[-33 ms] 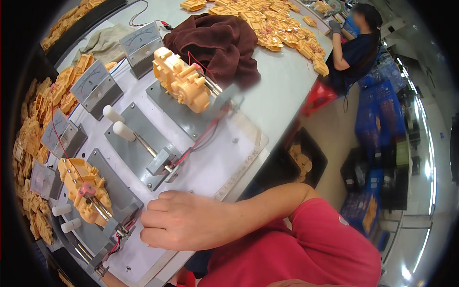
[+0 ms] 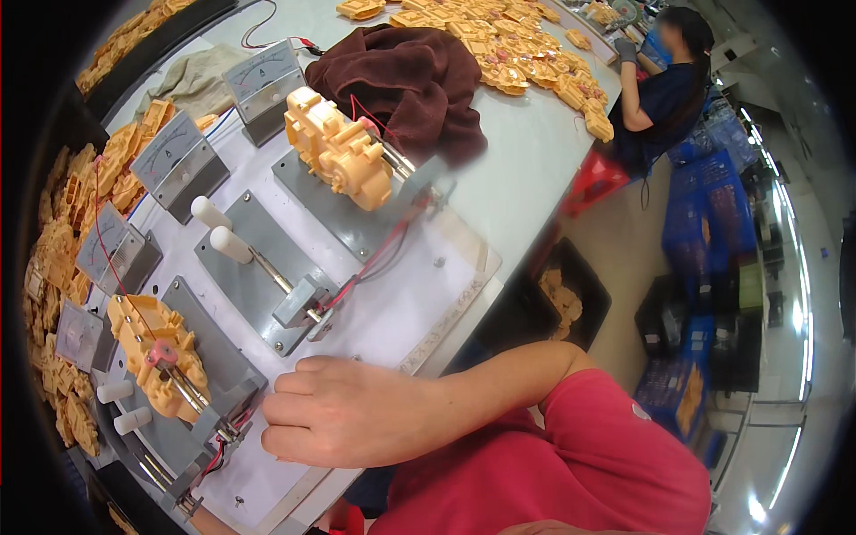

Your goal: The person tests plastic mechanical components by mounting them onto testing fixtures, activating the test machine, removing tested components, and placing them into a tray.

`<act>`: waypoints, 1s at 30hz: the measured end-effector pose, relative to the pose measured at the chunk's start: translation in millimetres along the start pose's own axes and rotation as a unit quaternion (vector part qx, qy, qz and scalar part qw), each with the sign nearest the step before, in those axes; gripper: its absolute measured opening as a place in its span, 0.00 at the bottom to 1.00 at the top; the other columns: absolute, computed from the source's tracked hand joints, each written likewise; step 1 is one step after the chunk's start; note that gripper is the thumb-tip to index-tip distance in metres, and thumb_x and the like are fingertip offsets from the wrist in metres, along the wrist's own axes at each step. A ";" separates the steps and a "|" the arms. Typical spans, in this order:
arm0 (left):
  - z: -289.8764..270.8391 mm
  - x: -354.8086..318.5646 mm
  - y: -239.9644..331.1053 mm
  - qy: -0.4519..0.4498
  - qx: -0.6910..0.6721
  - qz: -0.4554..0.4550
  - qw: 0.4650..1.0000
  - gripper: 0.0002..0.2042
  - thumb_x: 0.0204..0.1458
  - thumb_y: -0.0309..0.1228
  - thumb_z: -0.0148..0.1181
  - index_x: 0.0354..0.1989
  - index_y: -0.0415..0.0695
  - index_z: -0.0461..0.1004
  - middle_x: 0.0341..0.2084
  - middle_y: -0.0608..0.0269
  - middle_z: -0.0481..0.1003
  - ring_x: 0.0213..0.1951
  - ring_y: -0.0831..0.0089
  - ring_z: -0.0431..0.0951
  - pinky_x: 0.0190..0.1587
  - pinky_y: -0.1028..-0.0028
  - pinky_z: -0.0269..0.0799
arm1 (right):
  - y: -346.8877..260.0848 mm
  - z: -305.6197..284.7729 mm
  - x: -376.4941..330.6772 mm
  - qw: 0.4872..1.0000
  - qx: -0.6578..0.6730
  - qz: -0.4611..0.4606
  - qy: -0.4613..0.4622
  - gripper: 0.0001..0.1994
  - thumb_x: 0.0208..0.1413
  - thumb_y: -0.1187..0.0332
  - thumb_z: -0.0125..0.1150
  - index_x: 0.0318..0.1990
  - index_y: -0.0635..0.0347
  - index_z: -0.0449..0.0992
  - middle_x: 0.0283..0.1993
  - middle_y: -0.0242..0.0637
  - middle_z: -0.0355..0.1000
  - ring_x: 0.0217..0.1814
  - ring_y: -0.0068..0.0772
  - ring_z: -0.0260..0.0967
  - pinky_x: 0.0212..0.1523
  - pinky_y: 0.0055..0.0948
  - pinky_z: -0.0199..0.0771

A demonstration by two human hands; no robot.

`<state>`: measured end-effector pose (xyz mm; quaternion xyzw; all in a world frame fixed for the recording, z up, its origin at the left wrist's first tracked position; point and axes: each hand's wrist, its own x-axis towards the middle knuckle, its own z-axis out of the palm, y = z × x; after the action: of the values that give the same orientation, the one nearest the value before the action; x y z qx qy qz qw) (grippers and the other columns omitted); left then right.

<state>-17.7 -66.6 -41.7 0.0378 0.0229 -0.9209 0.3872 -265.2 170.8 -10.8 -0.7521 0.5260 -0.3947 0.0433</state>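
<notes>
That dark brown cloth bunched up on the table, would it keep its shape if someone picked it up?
Probably not. The brown cloth lies in soft folds and a slumped heap, so it would likely droop and unfold when lifted. It looks light for its bulk. Pushed, it would probably bunch up and drag rather than slide cleanly.

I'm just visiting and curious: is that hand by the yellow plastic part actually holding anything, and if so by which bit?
Nothing is held. The right hand lies loosely curled on the white board, beside the yellow plastic part without gripping it.
</notes>
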 end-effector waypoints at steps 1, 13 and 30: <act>2.6 -0.4 -4.1 0.000 -0.010 0.008 1.000 0.19 0.68 0.37 0.50 0.65 0.45 0.67 0.50 0.63 0.71 0.49 0.68 0.72 0.44 0.65 0.68 | -0.1 -0.3 -0.2 1.000 -0.001 -0.001 0.000 0.04 0.48 0.69 0.59 0.30 0.56 0.71 0.33 0.32 0.65 0.40 0.32 0.67 0.40 0.29 0.70; -16.1 11.8 15.9 0.023 0.244 0.101 0.964 0.19 0.66 0.34 0.52 0.62 0.40 0.70 0.48 0.58 0.75 0.48 0.71 0.75 0.47 0.69 0.69 | 1.4 -2.2 -1.7 1.000 0.010 -0.010 -0.003 0.04 0.49 0.68 0.58 0.30 0.55 0.70 0.33 0.32 0.65 0.40 0.32 0.67 0.40 0.30 0.69; -19.8 -16.0 -5.4 0.154 0.782 0.325 0.509 0.19 0.65 0.29 0.52 0.62 0.35 0.72 0.55 0.54 0.77 0.56 0.69 0.76 0.63 0.70 0.68 | -3.7 -2.6 13.9 0.998 -0.021 0.015 -0.050 0.11 0.46 0.71 0.73 0.37 0.52 0.78 0.31 0.26 0.68 0.31 0.31 0.66 0.31 0.30 0.64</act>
<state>-9.4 -50.0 -60.0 0.4715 -0.6608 -0.3554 0.4634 -262.2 161.8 0.4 -0.7635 0.5429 -0.3446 0.0598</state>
